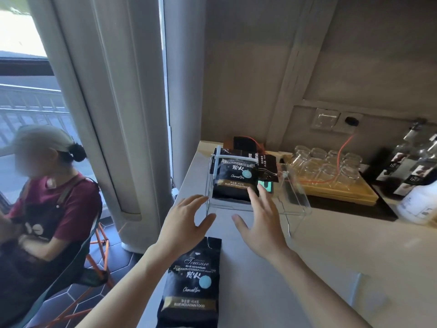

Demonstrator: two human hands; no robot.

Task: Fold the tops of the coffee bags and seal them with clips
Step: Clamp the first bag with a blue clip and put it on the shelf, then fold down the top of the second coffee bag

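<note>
Daylight floods in from the window (21, 34) at left, blown out white. The worktop (331, 245) is evenly lit with soft shadows. Wide-angle bending curves the edges; the picture is slightly soft throughout.

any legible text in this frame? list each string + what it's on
"Treasure", "BLUE MOUNTAIN", "Charcoal fire", "BLUE MOUNTAIN FOOD": near coffee bag lying on the counter.
"Charcoal fire", "BLUE MOUNTAIN FOOD": clipped coffee bag in the clear acrylic box.
Chinese characters and the weight line on both bags: too blurred to quote.
Print on the bag behind, bottle labels, white jug: unreadable.
</note>
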